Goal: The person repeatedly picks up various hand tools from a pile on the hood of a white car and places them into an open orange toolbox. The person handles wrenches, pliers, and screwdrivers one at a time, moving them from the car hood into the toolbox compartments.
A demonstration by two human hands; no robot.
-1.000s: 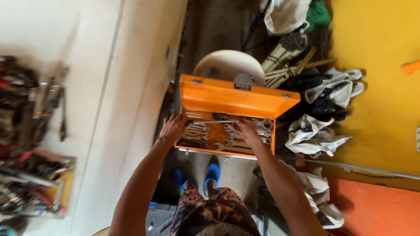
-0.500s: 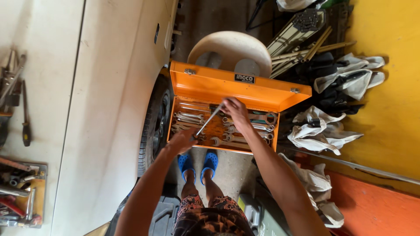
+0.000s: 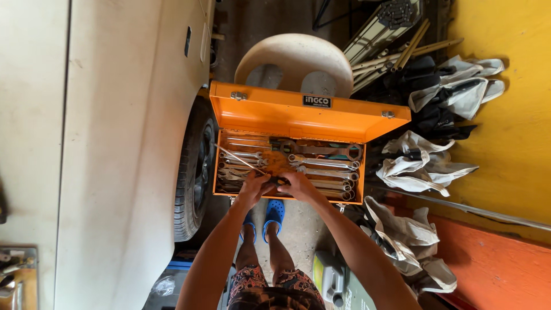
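Observation:
An orange metal toolbox (image 3: 310, 115) stands open, its tray full of several silver wrenches (image 3: 324, 169). Both my hands are together at the box's front edge. My left hand (image 3: 252, 189) wraps the shaft of a long thin screwdriver (image 3: 238, 159), whose metal tip points up-left over the wrenches. My right hand (image 3: 297, 185) grips its black handle (image 3: 279, 180), which shows between the two hands.
A pale car body (image 3: 115, 143) and its tyre (image 3: 195, 172) are close on the left. A round beige stool (image 3: 293, 60) stands behind the box. Crumpled cloths (image 3: 425, 163) and rods lie by the yellow wall on the right. My blue clogs (image 3: 274, 213) are below the box.
My hands have come down from the middle of the tray to its front edge and closed together. The screwdriver now points up-left instead of spanning between the hands.

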